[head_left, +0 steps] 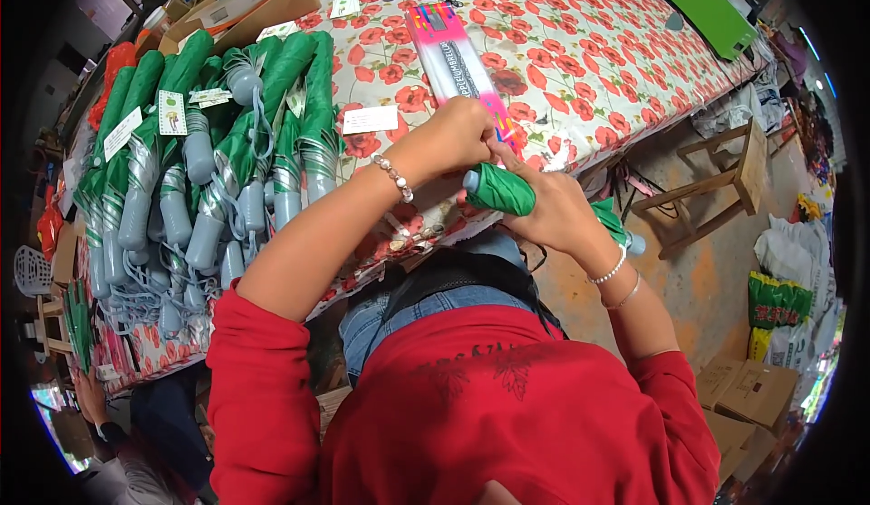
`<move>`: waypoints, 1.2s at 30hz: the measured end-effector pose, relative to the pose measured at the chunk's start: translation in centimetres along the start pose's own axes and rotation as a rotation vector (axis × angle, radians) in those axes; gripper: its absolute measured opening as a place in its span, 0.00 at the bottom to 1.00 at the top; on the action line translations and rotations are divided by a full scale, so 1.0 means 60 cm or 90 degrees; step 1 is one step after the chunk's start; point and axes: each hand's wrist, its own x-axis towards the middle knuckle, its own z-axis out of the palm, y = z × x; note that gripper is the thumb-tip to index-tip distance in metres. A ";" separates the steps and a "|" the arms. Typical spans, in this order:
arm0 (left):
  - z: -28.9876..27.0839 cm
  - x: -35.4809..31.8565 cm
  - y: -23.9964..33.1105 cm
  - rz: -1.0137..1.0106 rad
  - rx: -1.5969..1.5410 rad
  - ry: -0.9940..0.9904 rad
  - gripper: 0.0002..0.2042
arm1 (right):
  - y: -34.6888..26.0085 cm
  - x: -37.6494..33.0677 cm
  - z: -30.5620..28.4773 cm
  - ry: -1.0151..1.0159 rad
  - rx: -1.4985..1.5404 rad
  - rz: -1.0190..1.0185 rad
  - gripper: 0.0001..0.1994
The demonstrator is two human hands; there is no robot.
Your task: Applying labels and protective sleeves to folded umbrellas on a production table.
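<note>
two hands: left hand (pixel 458 134) and right hand (pixel 553 206), both on one green umbrella (pixel 503 190). a pile of folded green umbrellas (pixel 195 161) at the left end of the tabletop (pixel 580 61), too many and too overlapped to count. one pink sleeve (pixel 450 52) mid-table, one green board (pixel 713 14) at the far right corner, one wooden stool (pixel 725 179), three bracelets.

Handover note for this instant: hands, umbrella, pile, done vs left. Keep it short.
Left hand: fingers at the top end of the folded green umbrella.
Right hand: wrapped around the same umbrella, held over the table edge.
Pink sleeve lies flat on the floral tablecloth just beyond the hands.
Done: pile of folded green umbrellas with grey handles and tags, on the left.
Left: the umbrella in hand is not yet on the pile.
</note>
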 end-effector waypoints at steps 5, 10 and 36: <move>-0.019 -0.005 0.005 -0.126 -0.149 -0.067 0.05 | 0.014 0.010 0.007 0.007 -0.013 -0.002 0.32; -0.030 -0.006 0.002 -0.222 -0.283 -0.089 0.04 | 0.020 0.005 0.013 0.010 -0.014 -0.007 0.31; 0.039 -0.051 0.042 0.012 -0.141 0.408 0.08 | 0.015 0.040 -0.028 -0.083 0.008 0.137 0.21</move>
